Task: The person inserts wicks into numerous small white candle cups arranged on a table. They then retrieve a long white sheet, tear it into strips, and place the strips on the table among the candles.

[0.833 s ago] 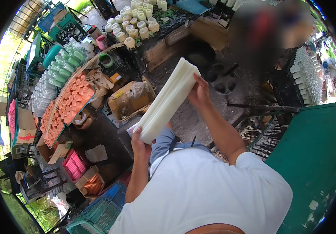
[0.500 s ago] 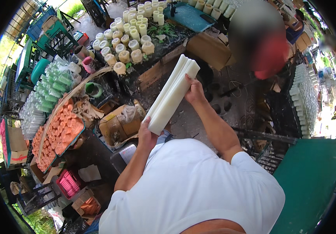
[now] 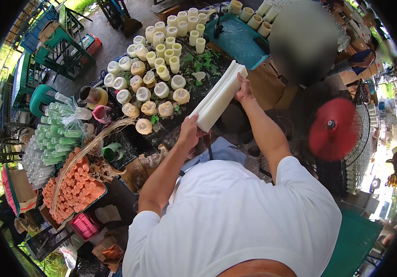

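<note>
Both hands hold a bundle of long off-white slabs, waxy in look, with grooves running along their length. My left hand grips its lower near end, fingers wrapped under the edge. Around the upper far end, my right hand is closed, thumb near the top. The bundle slants up to the right in front of my body. Just beyond it on a dark table stand many cream cylinders, some with rough, spilled-over rims.
Left are green clear-wrapped tubes, a tray of orange pieces and a pink basket. A teal tray lies on the table's far part. A red-bladed fan stands right, close to my right arm. Behind right is a green panel.
I have carried the slab bundle forward and to the right, nearer the table of cylinders. Both hands keep their grip. The view has shifted, and the red fan now shows fully.
</note>
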The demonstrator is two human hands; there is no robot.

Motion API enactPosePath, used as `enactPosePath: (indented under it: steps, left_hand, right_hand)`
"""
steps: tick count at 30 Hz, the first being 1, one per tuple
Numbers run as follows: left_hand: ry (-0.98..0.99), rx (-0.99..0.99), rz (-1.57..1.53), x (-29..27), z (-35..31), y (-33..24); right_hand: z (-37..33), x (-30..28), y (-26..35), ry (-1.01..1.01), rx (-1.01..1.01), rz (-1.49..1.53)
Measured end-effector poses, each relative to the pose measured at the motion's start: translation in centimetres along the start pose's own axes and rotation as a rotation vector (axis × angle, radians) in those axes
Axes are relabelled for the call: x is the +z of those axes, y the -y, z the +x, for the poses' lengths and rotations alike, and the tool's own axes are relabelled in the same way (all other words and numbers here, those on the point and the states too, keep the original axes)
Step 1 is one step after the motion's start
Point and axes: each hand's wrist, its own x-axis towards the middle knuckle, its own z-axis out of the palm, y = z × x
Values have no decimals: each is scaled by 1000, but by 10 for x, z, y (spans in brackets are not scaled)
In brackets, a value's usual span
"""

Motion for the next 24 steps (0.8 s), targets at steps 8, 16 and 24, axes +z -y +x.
enactPosePath:
  steps: [8, 16, 24]
  left_hand:
    - [-34, -101, 117, 20, 177, -74]
    - [-177, -227, 90, 24, 271, -108]
    - [-509, 132, 857, 49, 278, -112]
  right_hand:
    - [173, -11, 24, -114, -31, -97]
    - [256, -14, 33, -237, 121, -229]
    - [217, -11, 68, -22, 306, -567]
